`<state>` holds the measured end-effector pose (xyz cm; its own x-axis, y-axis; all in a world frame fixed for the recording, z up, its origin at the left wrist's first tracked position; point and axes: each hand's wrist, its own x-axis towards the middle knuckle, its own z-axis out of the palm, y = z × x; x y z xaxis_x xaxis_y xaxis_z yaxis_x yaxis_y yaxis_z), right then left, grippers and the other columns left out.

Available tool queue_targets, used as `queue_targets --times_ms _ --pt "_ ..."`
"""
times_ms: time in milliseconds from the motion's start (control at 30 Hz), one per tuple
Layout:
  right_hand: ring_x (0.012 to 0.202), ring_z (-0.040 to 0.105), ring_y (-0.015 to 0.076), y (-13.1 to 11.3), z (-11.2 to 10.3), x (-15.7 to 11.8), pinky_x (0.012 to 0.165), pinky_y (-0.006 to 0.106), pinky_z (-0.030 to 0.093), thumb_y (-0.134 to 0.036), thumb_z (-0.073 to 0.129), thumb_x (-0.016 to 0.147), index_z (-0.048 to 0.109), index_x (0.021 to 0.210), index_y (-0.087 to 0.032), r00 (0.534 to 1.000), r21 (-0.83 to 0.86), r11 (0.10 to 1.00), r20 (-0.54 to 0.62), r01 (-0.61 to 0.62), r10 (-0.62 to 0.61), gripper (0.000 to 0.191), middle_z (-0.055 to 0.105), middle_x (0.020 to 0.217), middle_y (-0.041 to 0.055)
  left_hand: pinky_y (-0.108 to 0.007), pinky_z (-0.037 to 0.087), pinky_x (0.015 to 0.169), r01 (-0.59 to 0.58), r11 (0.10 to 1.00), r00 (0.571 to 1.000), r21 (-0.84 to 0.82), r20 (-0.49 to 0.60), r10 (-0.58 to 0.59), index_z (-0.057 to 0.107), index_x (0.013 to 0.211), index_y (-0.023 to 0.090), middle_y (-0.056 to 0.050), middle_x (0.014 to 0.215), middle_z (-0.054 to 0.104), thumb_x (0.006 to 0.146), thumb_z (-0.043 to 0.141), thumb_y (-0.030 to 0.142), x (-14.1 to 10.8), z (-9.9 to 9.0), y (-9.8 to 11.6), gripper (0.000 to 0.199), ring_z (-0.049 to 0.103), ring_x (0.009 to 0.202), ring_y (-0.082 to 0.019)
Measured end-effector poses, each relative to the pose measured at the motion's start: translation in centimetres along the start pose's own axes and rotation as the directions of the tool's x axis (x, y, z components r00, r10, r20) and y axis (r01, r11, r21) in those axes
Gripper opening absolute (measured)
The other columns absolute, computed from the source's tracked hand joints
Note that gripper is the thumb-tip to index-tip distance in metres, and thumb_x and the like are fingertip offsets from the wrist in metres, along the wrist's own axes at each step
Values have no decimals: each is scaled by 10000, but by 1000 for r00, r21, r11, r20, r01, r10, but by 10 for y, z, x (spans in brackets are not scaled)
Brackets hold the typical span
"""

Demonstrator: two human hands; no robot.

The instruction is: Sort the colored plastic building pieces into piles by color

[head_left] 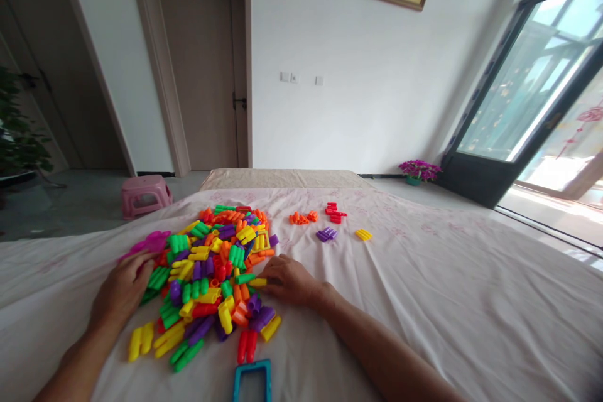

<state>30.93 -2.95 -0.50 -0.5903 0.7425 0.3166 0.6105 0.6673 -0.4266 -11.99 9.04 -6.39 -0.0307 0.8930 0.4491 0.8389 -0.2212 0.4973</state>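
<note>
A heap of colourful plastic building blocks (200, 270), made of joined tubes in yellow, green, purple, red and orange, lies on a cloth-covered surface. At its left edge rests my left hand (123, 286), open, with thumb and finger a little apart beside green blocks (159, 277). Just behind that hand lies a magenta plastic piece (153, 242). On the heap's right side my right hand (287, 279) is closed, its fingertips on the end of a yellow block (257, 282). Part of its grip is hidden.
Beyond my right hand stand small separate groups: orange blocks (304, 218), red blocks (335, 213), purple blocks (326, 234) and yellow blocks (363, 235). A blue rectangular frame (253, 365) lies at the near edge. The pale cloth (424, 276) is wrinkled. A pink stool (147, 195) stands left.
</note>
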Motion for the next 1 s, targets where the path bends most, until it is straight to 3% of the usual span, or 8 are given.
queue_targets --times_ms 167,300,400,500,700,767,900,1000 --pt "951 702 188 10 -5 -4 875 269 511 -302 612 1014 736 1251 -222 986 2 992 -110 -122 122 279 773 1071 68 -444 453 1149 4 1000 1000 -10 18 -4 740 1196 152 -154 1306 723 955 398 447 0 1 -3 511 633 1265 -299" --pt "946 715 201 40 -26 -17 872 293 530 -292 603 1012 744 1247 -234 909 -126 943 -334 -307 251 280 770 1089 84 -439 457 1144 -16 1000 1000 -23 9 17 740 1190 157 -149 1297 728 957 414 443 0 1 -3 493 638 1248 -293" --pt "1043 711 227 71 -48 -35 930 328 532 -299 589 1007 751 1249 -256 792 -202 857 -523 -474 315 294 762 1171 86 -434 473 1125 -10 1000 1000 -19 2 10 746 1182 171 -137 1291 732 954 414 440 0 0 -2 484 646 1232 -290" --pt "1029 705 226 101 -73 -60 887 330 539 -322 570 1002 743 1277 -293 613 -162 720 -666 -675 425 326 750 1221 66 -432 480 1118 -1 1000 1000 -12 10 1 747 1179 163 -146 1277 734 947 406 444 1 0 -2 499 649 1231 -294" --pt "1112 637 256 140 -108 -120 929 353 495 -308 546 994 750 1300 -285 274 -63 364 -780 -929 563 368 733 1250 80 -430 490 1103 16 1000 999 3 28 -16 748 1175 171 -147 1285 733 943 391 461 2 -2 0 516 649 1237 -298" --pt "1156 620 271 148 -111 -134 969 365 484 -271 536 977 742 1327 -271 187 -22 265 -766 -964 615 406 704 1329 88 -424 491 1101 21 1000 999 5 28 -21 748 1161 172 -147 1279 737 937 392 459 2 -4 2 510 651 1237 -298" --pt "1216 613 296 154 -108 -143 994 378 485 -244 526 944 713 1385 -251 101 36 171 -680 -985 726 479 660 1423 93 -439 486 1112 18 1000 1000 -4 16 -18 752 1127 183 -146 1262 744 922 403 459 1 -5 5 490 655 1230 -307" --pt "1252 598 314 153 -106 -140 1017 397 472 -308 549 944 703 1397 -269 116 19 173 -669 -985 734 480 643 1453 84 -464 480 1119 9 1000 1000 -24 10 -9 752 1128 185 -154 1262 743 914 418 461 0 -4 5 483 649 1232 -319"
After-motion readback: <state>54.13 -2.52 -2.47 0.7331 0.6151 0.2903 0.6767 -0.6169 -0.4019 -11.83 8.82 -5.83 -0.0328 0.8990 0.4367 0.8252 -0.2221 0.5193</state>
